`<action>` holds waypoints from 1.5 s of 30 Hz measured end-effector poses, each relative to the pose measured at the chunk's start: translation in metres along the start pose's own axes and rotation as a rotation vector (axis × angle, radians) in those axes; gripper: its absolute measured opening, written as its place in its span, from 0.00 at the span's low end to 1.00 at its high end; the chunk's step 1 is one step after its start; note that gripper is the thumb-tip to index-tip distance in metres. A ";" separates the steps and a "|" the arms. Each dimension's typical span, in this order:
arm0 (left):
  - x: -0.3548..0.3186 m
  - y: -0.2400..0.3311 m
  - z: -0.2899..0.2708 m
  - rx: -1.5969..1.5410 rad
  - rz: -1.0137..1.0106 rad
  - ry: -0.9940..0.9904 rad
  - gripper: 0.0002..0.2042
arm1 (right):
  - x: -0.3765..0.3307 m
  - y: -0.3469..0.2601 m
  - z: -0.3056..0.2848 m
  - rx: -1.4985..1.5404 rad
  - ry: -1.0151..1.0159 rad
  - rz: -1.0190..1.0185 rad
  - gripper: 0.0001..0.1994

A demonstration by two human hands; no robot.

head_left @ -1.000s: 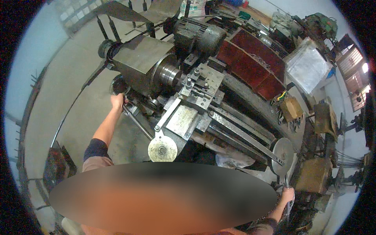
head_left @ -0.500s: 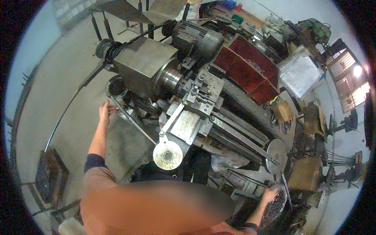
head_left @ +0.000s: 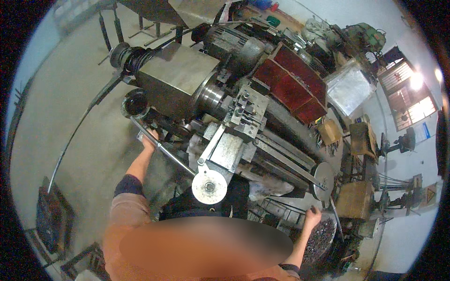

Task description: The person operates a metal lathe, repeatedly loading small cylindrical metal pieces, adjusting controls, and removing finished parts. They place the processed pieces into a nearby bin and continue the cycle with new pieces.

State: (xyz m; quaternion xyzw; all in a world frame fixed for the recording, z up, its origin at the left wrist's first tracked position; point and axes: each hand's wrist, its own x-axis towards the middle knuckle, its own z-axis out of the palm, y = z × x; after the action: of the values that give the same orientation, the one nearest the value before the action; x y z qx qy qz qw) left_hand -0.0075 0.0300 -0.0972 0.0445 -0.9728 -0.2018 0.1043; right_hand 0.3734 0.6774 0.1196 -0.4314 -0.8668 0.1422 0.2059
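Left hand: beside long metal lever, lathe's near left; grip cannot be told | Right hand: curled, grip unclear; near grey disc, lathe's right end

Head view: no lettering or numerals legible. Orange triangular sign on the pale wall, between 3 and 4 o'clock; its inner mark too small to tell. Blue-and-white sheet on same wall, 3 o'clock; any print unreadable.
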 end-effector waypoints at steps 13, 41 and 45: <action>0.000 0.015 -0.114 0.084 -0.050 -0.436 0.14 | 0.040 -0.303 -0.017 0.398 -0.074 -0.870 0.15; -0.080 0.035 -0.340 0.159 -0.126 -0.128 0.19 | -0.004 -0.449 0.040 0.593 -0.405 -1.347 0.15; -0.031 0.038 -0.311 -0.248 -0.201 -0.201 0.13 | -0.008 -0.374 0.031 1.029 -0.539 -1.154 0.30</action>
State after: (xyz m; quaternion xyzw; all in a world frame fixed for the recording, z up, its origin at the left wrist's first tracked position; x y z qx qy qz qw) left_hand 0.0895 -0.0508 0.1911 0.1078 -0.9367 -0.3329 -0.0091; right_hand 0.1053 0.4497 0.2496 0.2803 -0.7983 0.4928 0.2033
